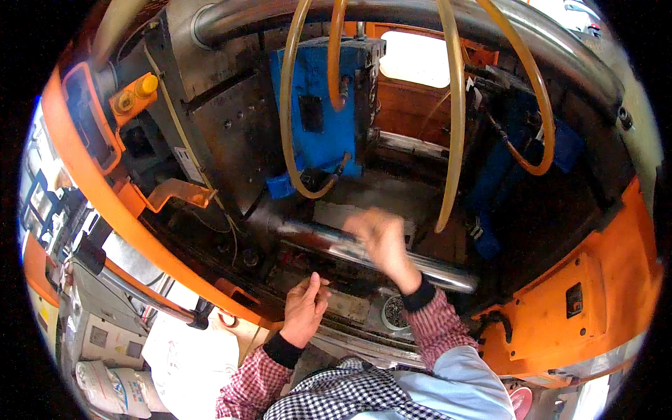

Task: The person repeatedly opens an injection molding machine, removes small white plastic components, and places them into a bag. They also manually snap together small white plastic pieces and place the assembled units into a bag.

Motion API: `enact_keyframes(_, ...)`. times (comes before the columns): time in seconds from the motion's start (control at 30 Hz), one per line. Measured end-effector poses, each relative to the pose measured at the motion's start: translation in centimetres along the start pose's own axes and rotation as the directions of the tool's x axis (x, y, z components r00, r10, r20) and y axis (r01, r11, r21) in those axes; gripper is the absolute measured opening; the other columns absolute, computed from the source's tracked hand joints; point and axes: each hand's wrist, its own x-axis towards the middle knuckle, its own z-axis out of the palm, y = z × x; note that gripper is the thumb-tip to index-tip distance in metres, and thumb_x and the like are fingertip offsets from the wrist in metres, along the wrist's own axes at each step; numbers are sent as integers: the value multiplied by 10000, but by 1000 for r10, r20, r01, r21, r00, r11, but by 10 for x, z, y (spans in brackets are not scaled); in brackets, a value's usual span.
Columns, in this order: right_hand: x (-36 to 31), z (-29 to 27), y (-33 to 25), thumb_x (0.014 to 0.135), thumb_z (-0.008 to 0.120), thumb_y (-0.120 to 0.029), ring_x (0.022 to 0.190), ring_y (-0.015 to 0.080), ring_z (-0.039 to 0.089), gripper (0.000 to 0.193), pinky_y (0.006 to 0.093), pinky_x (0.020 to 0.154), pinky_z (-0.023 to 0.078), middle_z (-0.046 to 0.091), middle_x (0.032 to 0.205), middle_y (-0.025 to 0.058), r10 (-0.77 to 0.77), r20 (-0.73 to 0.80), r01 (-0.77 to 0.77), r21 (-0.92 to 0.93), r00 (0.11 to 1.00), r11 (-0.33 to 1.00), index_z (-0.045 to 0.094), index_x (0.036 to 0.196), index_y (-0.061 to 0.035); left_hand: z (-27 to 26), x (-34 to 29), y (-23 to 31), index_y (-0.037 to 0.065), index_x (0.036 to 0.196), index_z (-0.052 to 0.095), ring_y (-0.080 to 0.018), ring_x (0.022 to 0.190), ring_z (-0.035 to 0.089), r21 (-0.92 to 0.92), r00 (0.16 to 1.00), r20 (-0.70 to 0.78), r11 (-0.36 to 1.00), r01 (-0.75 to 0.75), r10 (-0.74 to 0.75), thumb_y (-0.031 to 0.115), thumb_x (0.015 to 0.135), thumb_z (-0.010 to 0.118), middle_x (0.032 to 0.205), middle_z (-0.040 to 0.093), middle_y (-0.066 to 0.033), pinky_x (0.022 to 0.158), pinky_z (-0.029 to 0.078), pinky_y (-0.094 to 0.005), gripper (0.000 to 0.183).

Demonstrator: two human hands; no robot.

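Note:
My left hand (pixel 304 309) is in front of my body at the lower middle, low inside a machine bay. Its fingers are curled and its thumb points up; whatever they may pinch is too small to make out. Farther in and to the right, my right hand (pixel 379 241) is smeared by motion above a shiny metal bar (pixel 437 271), so its fingers cannot be read. Close to my right wrist stands a round light-coloured container (pixel 385 320) with many small dark pieces in it. Behind the hands, a blue mould block (pixel 318 119) is fixed against a dark plate.
Amber hoses (pixel 453 140) hang down in front of the blue block. Another blue block (pixel 490 189) sits in shadow at the right. Orange frame panels (pixel 560 301) border the bay on both sides. A thick metal bar (pixel 252 26) crosses above. White sacks (pixel 115 385) lie outside, lower left.

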Motion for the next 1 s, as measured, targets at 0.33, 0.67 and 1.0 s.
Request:
enact_keyframes(0.33, 201, 1, 149, 812, 621, -144, 813, 287, 616, 184, 352, 748, 463, 642, 889, 155, 149, -735, -313, -89, 661, 946, 667, 897, 13, -16, -27, -10, 31, 836, 549, -65, 428, 347, 132, 991, -113, 988, 80, -66, 275, 931, 482, 640, 513, -10, 388, 252, -207, 270)
enact_keyframes(0.67, 228, 20, 198, 762, 646, -145, 828, 342, 568, 177, 404, 763, 437, 606, 849, 185, 141, -721, -286, -82, 678, 955, 668, 861, 0, -31, -16, -18, 46, 873, 526, -68, 433, 354, 28, 989, -136, 998, 58, -53, 272, 936, 466, 623, 478, 2, 379, 286, -191, 242)
enact_keyframes(1.0, 220, 27, 189, 697, 571, -5, 957, 342, 492, 315, 398, 826, 409, 552, 992, 188, 96, -606, -316, -268, 789, 910, 642, 1003, -13, -28, -18, -17, -21, 916, 561, -80, 458, 360, 11, 978, -198, 997, 72, -68, 216, 934, 481, 689, 554, -48, 431, 272, -217, 250)
